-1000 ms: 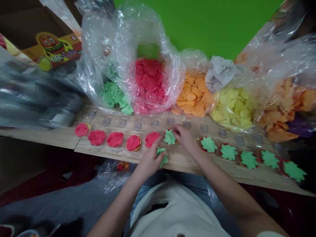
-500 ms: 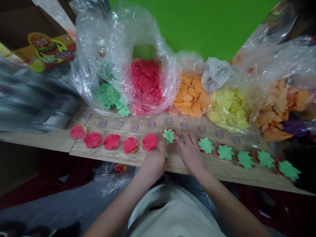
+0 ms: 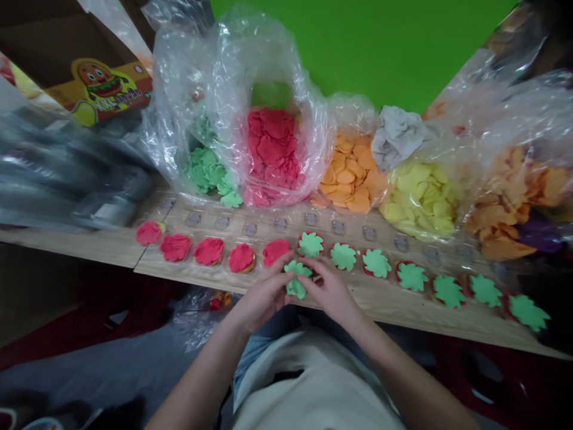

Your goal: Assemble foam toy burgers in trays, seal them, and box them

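My left hand (image 3: 262, 295) and my right hand (image 3: 329, 292) meet over the front edge of the wooden board (image 3: 385, 301), both pinching a small bunch of green leaf-shaped foam pieces (image 3: 295, 278). Along the board runs a row of small round stacks: several at the left are topped with red foam discs (image 3: 208, 251), and several from the middle to the right are topped with green leaves (image 3: 376, 262). The nearest stacks are a red one (image 3: 276, 251) and a green one (image 3: 310, 243), just beyond my fingers.
Clear plastic bags stand behind the board holding green leaves (image 3: 208, 170), red discs (image 3: 271, 149), orange discs (image 3: 351, 173), yellow discs (image 3: 421, 200) and more orange pieces (image 3: 523, 197). A printed burger box (image 3: 101, 89) lies at the back left. A green wall is behind.
My right hand left a green leaf on another stack in the row and drew back to the board's front edge. Both hands now hold the green bunch together.
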### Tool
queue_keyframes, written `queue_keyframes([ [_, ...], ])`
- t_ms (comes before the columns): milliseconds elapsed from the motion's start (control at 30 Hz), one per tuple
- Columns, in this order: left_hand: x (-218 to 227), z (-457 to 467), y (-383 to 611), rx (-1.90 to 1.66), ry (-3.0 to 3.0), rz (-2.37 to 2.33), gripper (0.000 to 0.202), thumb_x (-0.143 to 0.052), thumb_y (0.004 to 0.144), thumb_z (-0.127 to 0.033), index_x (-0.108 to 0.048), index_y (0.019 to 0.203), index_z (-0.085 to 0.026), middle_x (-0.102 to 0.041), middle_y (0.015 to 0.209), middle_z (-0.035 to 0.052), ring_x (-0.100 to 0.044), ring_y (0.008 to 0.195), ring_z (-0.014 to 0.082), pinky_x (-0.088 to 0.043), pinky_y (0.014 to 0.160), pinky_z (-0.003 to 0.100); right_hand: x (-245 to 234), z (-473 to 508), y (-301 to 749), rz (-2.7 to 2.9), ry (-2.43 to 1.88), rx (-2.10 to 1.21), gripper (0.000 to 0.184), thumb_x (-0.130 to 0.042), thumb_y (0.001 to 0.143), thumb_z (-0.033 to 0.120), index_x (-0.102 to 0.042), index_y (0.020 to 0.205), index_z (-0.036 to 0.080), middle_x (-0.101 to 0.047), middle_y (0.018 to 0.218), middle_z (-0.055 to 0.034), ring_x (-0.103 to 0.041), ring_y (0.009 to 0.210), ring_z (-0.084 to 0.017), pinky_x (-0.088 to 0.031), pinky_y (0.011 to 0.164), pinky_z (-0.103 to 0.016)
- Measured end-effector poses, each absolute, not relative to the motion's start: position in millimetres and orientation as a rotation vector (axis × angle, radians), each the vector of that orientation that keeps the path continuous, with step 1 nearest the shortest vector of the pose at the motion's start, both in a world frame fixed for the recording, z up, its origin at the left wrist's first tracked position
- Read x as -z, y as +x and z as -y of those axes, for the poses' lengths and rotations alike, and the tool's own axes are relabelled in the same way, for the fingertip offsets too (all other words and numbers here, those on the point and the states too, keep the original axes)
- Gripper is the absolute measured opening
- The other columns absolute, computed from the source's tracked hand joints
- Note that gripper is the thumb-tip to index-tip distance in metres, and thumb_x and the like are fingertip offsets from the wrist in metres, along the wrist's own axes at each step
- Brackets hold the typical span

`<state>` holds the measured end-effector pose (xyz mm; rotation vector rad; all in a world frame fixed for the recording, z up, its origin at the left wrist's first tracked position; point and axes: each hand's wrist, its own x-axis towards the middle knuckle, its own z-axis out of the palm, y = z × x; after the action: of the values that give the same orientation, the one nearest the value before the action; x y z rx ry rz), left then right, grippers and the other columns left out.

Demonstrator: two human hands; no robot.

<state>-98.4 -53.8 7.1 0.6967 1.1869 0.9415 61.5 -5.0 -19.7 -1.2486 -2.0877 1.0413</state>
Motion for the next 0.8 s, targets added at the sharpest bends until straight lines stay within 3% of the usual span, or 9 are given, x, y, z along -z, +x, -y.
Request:
queue_keyframes([
  [100, -7.5, 67.7, -106.2, -0.975, 0.37, -0.974, 0.051, -0.051, 0.08, -0.022, -0.039, 0.129, -0.026, -0.056, 0.117, 0.0067, -0.058, 0.097, 0.015, -0.047, 0.085, 0.03, 19.1, 10.6, 45.5, 2.023, -1.201, -1.078, 0.011, -0.057, 0.078, 0.026, -0.059, 0.087, 0.021, -0.059, 0.089, -0.0051, -0.055, 0.082, -0.018, -0.047, 0.064, -0.028],
  [167, -5.8, 73.6, -112.0, -1.014, 0.298, -0.991, 0.045, -0.057, 0.077, -0.022, -0.046, 0.121, -0.026, -0.055, 0.114, 0.0048, -0.058, 0.093, 0.0131, -0.048, 0.083, 0.028, 16.3, 10.5, 40.3, 1.988, -1.153, -1.084, 0.005, -0.056, 0.078, 0.025, -0.056, 0.081, 0.02, -0.06, 0.085, -0.0039, -0.055, 0.081, -0.017, -0.046, 0.066, -0.028],
  [300, 3.2, 80.2, -127.4, -1.073, 0.378, -1.222, 0.036, -0.06, 0.077, -0.033, -0.051, 0.109, -0.023, -0.056, 0.092, 0.0014, -0.056, 0.073, 0.0091, -0.048, 0.059, 0.02, 11.8, -2.3, 34.2, 1.733, -1.164, -1.258, 0.007, -0.053, 0.08, 0.027, -0.052, 0.084, 0.021, -0.059, 0.078, -0.0006, -0.056, 0.07, -0.014, -0.046, 0.063, -0.026],
  [433, 15.2, 86.3, -144.3, -1.087, 0.59, -1.553, 0.041, -0.055, 0.078, -0.04, -0.05, 0.112, -0.018, -0.052, 0.075, -0.0012, -0.049, 0.058, 0.0074, -0.039, 0.046, 0.016, 20.4, -24.6, 14.1, 1.687, -1.097, -1.5, 0.017, -0.057, 0.077, 0.027, -0.051, 0.092, 0.02, -0.062, 0.086, -0.0016, -0.06, 0.078, -0.014, -0.047, 0.068, -0.027],
  [533, 20.6, 90.5, -150.6, -1.038, 0.88, -1.707, 0.043, -0.052, 0.08, -0.036, -0.048, 0.119, -0.018, -0.059, 0.096, 0.005, -0.058, 0.079, 0.0143, -0.048, 0.066, 0.026, 32.7, -35.1, -5.5, 1.896, -1.131, -1.451, 0.014, -0.055, 0.077, 0.024, -0.053, 0.09, 0.019, -0.063, 0.083, -0.0015, -0.061, 0.076, -0.015, -0.047, 0.067, -0.027],
  [633, 20.5, 92.7, -148.0, -0.929, 1.201, -1.768, 0.049, -0.049, 0.081, -0.026, -0.04, 0.129, -0.022, -0.051, 0.127, 0.007, -0.048, 0.114, 0.0194, -0.037, 0.096, 0.034, 40.2, -37.6, -15.6, 2.198, -1.198, -1.058, 0.011, -0.053, 0.079, 0.022, -0.057, 0.089, 0.019, -0.064, 0.082, -0.0026, -0.06, 0.077, -0.016, -0.045, 0.069, -0.029],
  [800, 17.9, 89.6, -135.6, -0.561, 1.405, -1.804, 0.059, -0.043, 0.083, -0.023, -0.022, 0.139, -0.026, -0.047, 0.132, 0.0083, -0.05, 0.115, 0.0215, -0.038, 0.093, 0.034, 33.1, -30.4, -4.8, 2.453, -1.152, -0.582, 0.019, -0.048, 0.084, 0.022, -0.058, 0.1, 0.018, -0.062, 0.094, -0.007, -0.054, 0.092, -0.02, -0.041, 0.082, -0.034],
])
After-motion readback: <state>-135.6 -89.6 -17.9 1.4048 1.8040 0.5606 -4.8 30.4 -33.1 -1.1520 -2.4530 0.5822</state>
